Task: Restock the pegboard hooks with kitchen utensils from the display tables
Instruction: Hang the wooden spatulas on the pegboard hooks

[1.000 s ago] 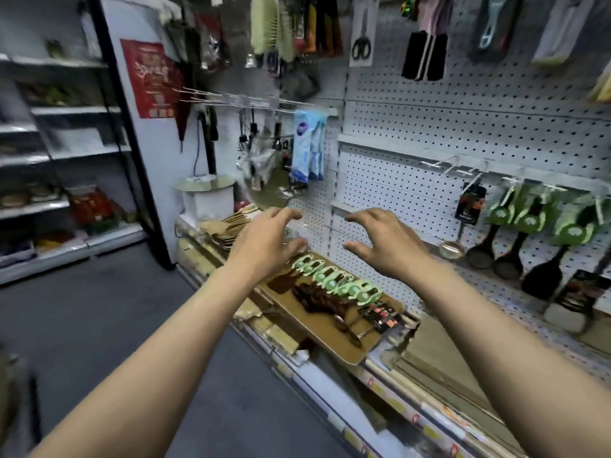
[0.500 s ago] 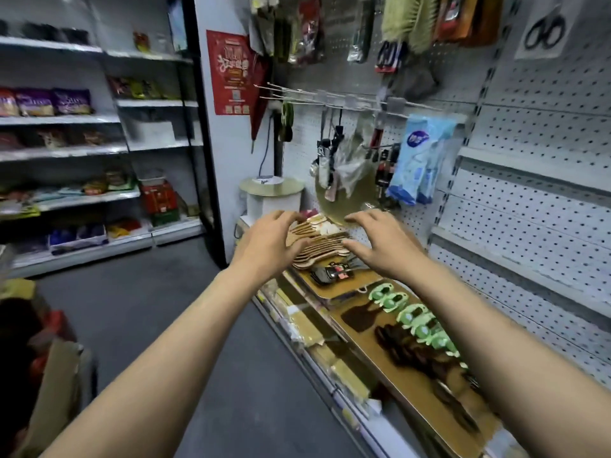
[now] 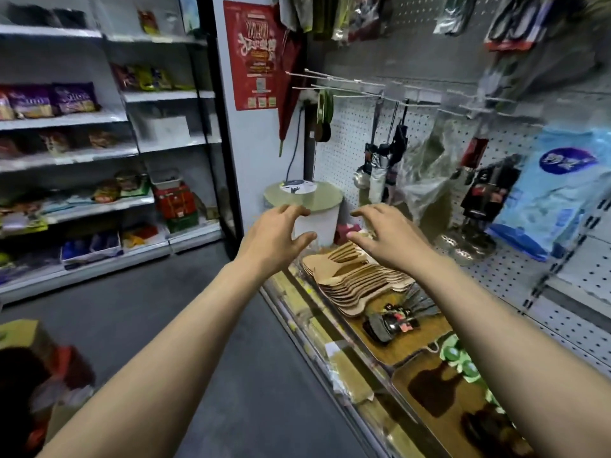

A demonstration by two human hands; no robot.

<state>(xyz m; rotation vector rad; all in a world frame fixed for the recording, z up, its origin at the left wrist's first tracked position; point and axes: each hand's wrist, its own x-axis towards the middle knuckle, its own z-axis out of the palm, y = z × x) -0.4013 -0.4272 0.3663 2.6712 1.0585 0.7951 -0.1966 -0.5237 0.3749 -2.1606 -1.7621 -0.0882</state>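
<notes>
Above the fanned stack of pale wooden spatulas (image 3: 358,280) on the display table, my left hand (image 3: 274,238) and right hand (image 3: 386,238) hover, fingers loosely spread, gripping nothing.

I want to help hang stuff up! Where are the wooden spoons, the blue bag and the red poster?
wooden spoons (image 3: 355,280), head view, middle of the stack.
blue bag (image 3: 555,193), head view, its front.
red poster (image 3: 256,51), head view, its centre.

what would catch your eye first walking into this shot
Two bare hands, left hand and right hand, reach forward mid-frame, empty. Just below them a fanned stack of wooden spoons lies on the display table. Above, bare hooks jut from the pegboard.
</notes>
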